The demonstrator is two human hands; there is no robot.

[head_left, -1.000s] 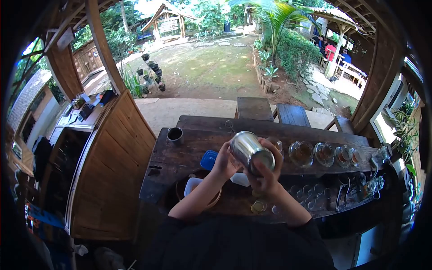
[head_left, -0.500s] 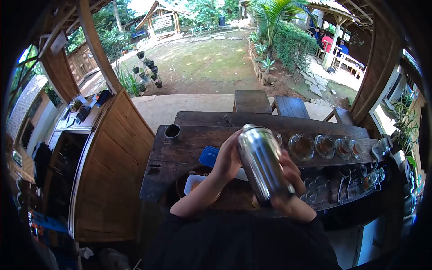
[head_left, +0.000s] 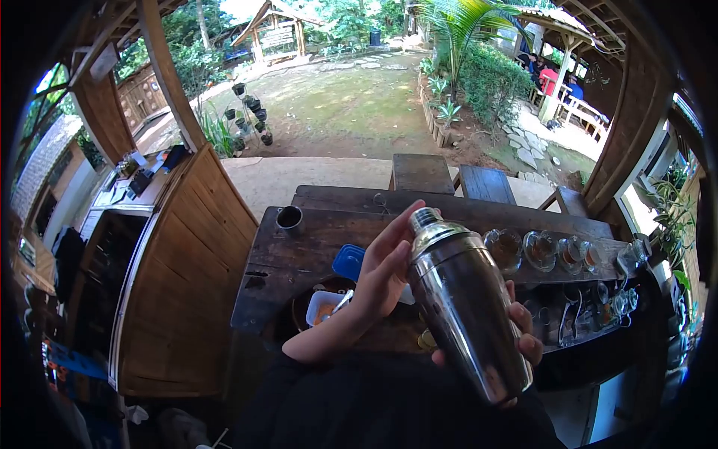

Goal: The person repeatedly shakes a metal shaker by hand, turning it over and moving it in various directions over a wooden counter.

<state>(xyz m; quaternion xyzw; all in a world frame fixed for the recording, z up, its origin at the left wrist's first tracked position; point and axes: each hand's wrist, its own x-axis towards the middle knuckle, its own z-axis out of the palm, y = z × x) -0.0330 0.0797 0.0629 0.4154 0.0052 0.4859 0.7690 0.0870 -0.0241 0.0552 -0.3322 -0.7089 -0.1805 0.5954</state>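
Note:
A shiny metal cocktail shaker (head_left: 467, 314) is in both my hands, tilted with its capped top up to the left and its base down to the right. My left hand (head_left: 387, 273) grips the upper left side, fingers up beside the cap. My right hand (head_left: 526, 337) wraps round the lower body from behind, so only fingertips show at its edges. Left of the shaker, on the dark wooden counter (head_left: 258, 299), a white tub (head_left: 313, 313) holds orange contents and a spoon. Beyond it lies a blue lid (head_left: 348, 262).
A dark metal cup (head_left: 289, 218) stands at the counter's far left. Several glass cups on saucers (head_left: 540, 251) line the right side, with tongs (head_left: 570, 318) and glassware nearer me. A wooden cabinet (head_left: 183, 284) stands left; stools (head_left: 422, 173) stand beyond. People sit far off right.
The shaker has moved down and right, and its blur has gone. My right hand has moved right with it; my left hand has shifted slightly right.

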